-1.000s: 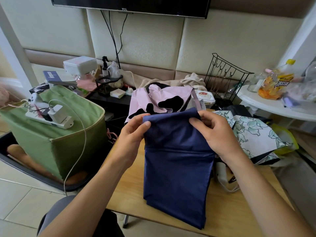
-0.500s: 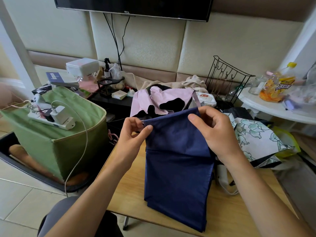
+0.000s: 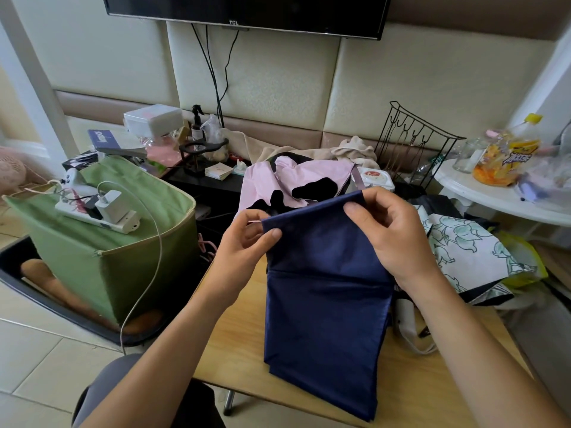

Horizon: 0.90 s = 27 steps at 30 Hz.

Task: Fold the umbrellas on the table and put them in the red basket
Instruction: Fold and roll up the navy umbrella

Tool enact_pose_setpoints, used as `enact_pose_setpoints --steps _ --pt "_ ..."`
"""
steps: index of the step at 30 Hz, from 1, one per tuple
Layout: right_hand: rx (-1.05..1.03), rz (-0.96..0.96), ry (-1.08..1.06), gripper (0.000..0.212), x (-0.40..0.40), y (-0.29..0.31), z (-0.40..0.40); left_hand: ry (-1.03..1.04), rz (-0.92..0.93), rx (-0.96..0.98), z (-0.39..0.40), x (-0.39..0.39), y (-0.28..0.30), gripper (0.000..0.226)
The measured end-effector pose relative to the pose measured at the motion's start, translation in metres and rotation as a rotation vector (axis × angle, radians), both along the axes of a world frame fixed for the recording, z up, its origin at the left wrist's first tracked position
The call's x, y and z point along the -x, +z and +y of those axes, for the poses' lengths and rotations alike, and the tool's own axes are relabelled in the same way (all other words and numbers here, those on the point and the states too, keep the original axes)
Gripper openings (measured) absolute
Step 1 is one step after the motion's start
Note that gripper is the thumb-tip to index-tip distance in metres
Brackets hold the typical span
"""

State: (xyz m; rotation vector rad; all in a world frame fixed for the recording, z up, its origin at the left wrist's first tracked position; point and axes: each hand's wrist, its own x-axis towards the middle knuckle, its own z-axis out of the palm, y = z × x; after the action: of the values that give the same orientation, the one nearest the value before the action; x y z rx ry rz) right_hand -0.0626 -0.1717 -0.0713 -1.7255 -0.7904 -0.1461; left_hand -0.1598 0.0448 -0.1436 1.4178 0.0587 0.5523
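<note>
A: Navy umbrella at centre on the wooden table, top edge lifted.

B: Left hand pinching its ten o'clock corner, right hand gripping the one o'clock corner. Pink cow-print umbrella sits at twelve.

Bare wooden table is left open below the left fingers, while passage beyond the right fingers is blocked by the floral-print umbrella and pink-and-black umbrella.
</note>
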Motion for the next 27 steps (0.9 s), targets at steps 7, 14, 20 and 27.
enact_pose_setpoints --steps 7,14,20,27 --pt "0.016 -0.003 0.015 0.005 -0.001 0.0 0.001 0.026 -0.02 -0.005 0.002 -0.002 -0.001 0.009" --pt "0.031 0.049 0.146 0.005 0.012 0.006 -0.01 -0.051 -0.064 -0.047 0.01 0.007 0.001 0.012" --pt "0.434 0.215 0.453 0.003 0.028 0.0 -0.044 -0.333 0.049 -0.243 0.026 0.026 -0.008 0.038" --pt "0.722 0.133 0.541 0.014 0.053 -0.056 -0.059 -0.134 0.003 -1.016 0.01 0.021 -0.048 0.018"
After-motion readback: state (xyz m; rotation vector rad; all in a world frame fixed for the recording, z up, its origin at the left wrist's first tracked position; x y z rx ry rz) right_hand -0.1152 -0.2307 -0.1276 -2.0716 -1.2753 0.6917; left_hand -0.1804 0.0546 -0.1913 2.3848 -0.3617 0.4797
